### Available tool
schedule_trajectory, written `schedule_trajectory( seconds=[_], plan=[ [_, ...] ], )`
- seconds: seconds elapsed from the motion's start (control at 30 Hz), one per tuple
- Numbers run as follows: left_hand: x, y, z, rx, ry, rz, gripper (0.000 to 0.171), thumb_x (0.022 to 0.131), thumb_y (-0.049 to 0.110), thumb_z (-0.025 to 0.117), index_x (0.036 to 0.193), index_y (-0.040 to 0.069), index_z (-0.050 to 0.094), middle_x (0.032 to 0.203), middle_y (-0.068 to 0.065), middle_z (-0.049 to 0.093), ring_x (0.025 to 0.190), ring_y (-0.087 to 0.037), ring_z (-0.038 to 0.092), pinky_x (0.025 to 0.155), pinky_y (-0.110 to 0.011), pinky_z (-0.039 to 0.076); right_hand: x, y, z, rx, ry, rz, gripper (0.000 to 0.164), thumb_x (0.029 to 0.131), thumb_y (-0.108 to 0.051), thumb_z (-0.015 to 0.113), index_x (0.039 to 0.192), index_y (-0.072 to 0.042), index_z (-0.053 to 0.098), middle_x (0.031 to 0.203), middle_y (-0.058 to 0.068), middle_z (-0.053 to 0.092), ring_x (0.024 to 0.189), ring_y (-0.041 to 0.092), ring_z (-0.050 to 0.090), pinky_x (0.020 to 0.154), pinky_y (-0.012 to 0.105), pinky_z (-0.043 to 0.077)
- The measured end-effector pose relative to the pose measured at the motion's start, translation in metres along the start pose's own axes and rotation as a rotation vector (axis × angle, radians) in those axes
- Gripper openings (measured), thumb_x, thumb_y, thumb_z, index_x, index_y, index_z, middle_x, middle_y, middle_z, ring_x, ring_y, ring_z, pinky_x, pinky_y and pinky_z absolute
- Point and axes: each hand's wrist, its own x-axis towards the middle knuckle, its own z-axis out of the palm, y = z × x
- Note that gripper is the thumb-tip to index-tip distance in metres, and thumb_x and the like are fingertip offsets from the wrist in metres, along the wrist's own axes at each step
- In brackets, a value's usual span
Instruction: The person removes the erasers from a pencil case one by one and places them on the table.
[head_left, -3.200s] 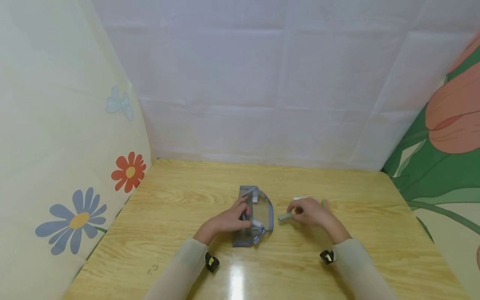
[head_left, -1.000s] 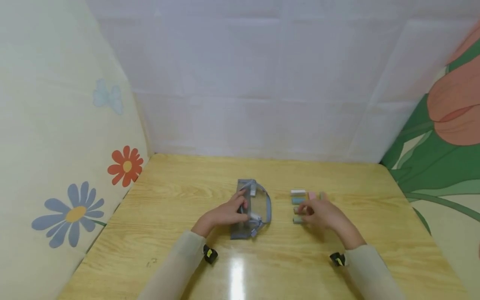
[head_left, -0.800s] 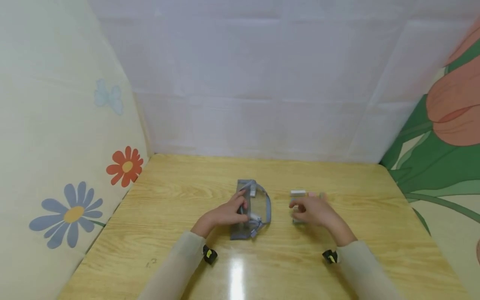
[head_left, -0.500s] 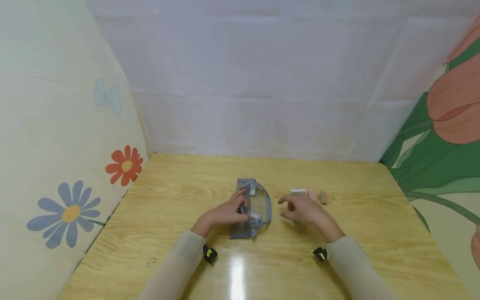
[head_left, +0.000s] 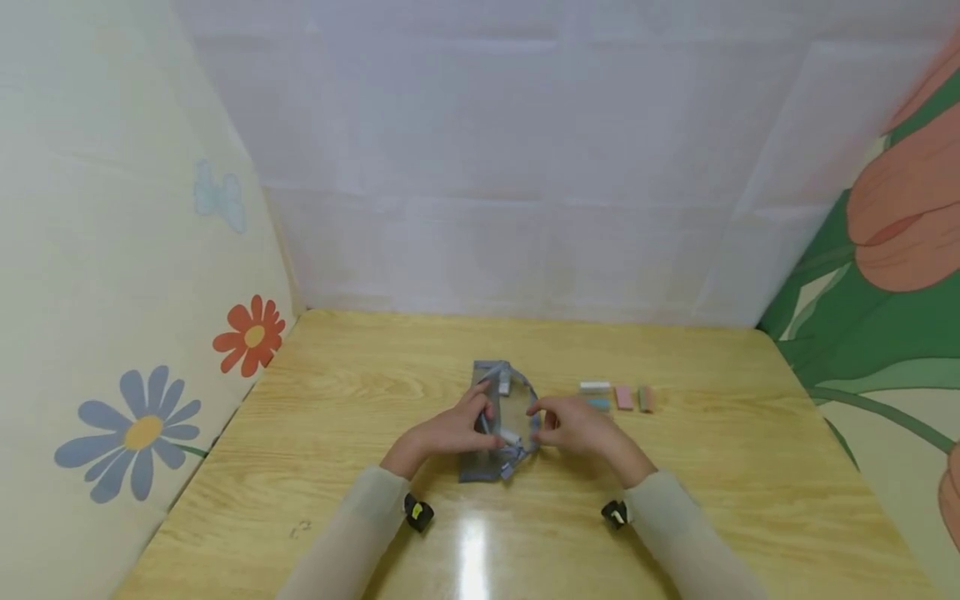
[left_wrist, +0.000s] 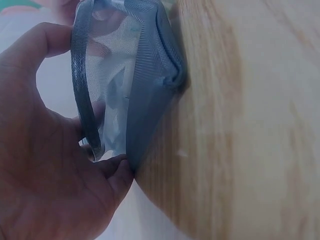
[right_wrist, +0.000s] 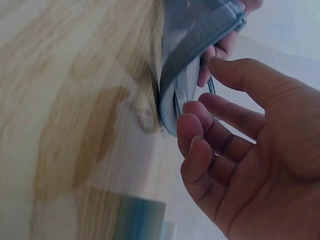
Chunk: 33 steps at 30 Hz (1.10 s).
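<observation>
A grey-blue mesh zip pouch (head_left: 480, 469) lies on the table, its zipped mouth spread toward the right. My left hand (head_left: 450, 429) holds it by the zip edge; in the left wrist view, fingers reach behind the zipper band (left_wrist: 80, 85) and the thumb is near the pouch's lower edge. A small whitish piece (head_left: 511, 436) shows at the pouch mouth. At the right rim is my right hand (head_left: 576, 429), fingers loosely bent. Nothing shows between those fingers in the right wrist view. Whether they touch the rim, I cannot tell.
Right of the pouch lie small bars: a white one (head_left: 595, 387), a blue one (head_left: 598, 405), a pink one (head_left: 624, 397) and a green-and-orange one (head_left: 646, 399). My right hand and wrist cover part of the wooden table (head_left: 360, 358) there. A white sheet (head_left: 480, 167) hangs behind.
My right hand held a green bar about three seconds ago. It has since left the bars and moved left to the pouch mouth. My left hand stays at the pouch.
</observation>
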Motion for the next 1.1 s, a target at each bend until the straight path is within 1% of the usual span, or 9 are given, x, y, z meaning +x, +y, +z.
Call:
schedule_trajectory(
  seconds=[0.17,0.37,0.53,0.73,0.87,0.93,1.1],
  plan=[
    [0.000,-0.001,0.001,-0.023,-0.011,0.004,0.045,0.083,0.044,0.070,0.106,0.013,0.046,0.168,-0.021,0.005,0.151,-0.045,0.018,0.109,-0.053,0.038,0.005,-0.003,0.005,0.006,-0.026,-0.015,0.038,0.091,-0.028,0.074,0.123,-0.008,0.066,0.077,-0.008,0.060,0.068,0.009,0.054,0.064,0.029,0.046],
    [0.000,-0.004,0.004,-0.027,-0.008,0.006,0.046,0.083,0.044,0.071,0.105,0.013,0.046,0.167,-0.023,0.006,0.150,-0.046,0.021,0.106,-0.051,0.040,0.008,-0.004,0.014,0.044,-0.047,-0.020,0.034,0.089,-0.021,0.075,0.120,-0.009,0.067,0.076,-0.008,0.060,0.067,0.009,0.054,0.062,0.028,0.046],
    [-0.001,-0.005,0.005,-0.021,-0.004,-0.009,0.044,0.084,0.046,0.070,0.104,0.015,0.046,0.168,-0.020,0.005,0.148,-0.044,0.027,0.100,-0.046,0.043,0.016,-0.004,0.022,0.025,-0.051,-0.036,0.031,0.086,-0.014,0.073,0.116,-0.009,0.069,0.075,-0.009,0.059,0.065,0.006,0.053,0.062,0.026,0.046],
    [-0.004,-0.006,0.006,-0.022,-0.007,-0.014,0.045,0.083,0.045,0.071,0.106,0.014,0.046,0.168,-0.020,0.006,0.146,-0.040,0.030,0.102,-0.046,0.042,0.019,-0.004,0.031,0.020,-0.064,-0.045,0.031,0.081,-0.008,0.073,0.112,-0.008,0.070,0.073,-0.009,0.058,0.064,0.006,0.052,0.060,0.024,0.045],
    [-0.003,-0.006,0.007,-0.025,-0.006,-0.013,0.046,0.083,0.045,0.071,0.106,0.014,0.046,0.168,-0.019,0.006,0.143,-0.038,0.034,0.100,-0.045,0.043,0.020,-0.003,0.033,-0.019,-0.044,-0.058,0.034,0.077,-0.006,0.073,0.110,-0.010,0.070,0.074,-0.008,0.058,0.065,0.007,0.052,0.061,0.026,0.045],
    [-0.002,-0.007,0.007,-0.021,0.001,-0.009,0.046,0.083,0.046,0.071,0.106,0.014,0.046,0.168,-0.019,0.006,0.143,-0.038,0.034,0.099,-0.045,0.043,0.021,-0.003,0.033,-0.038,-0.030,-0.057,0.035,0.076,-0.006,0.073,0.110,-0.012,0.070,0.074,-0.008,0.058,0.066,0.008,0.052,0.062,0.027,0.045],
    [-0.001,-0.006,0.005,-0.011,0.005,-0.003,0.044,0.083,0.046,0.070,0.104,0.014,0.047,0.168,-0.021,0.007,0.149,-0.043,0.025,0.101,-0.046,0.042,0.023,-0.002,0.034,-0.070,-0.014,-0.055,0.032,0.078,-0.008,0.073,0.108,-0.016,0.069,0.075,-0.008,0.058,0.067,0.008,0.052,0.062,0.028,0.044]
  ],
)
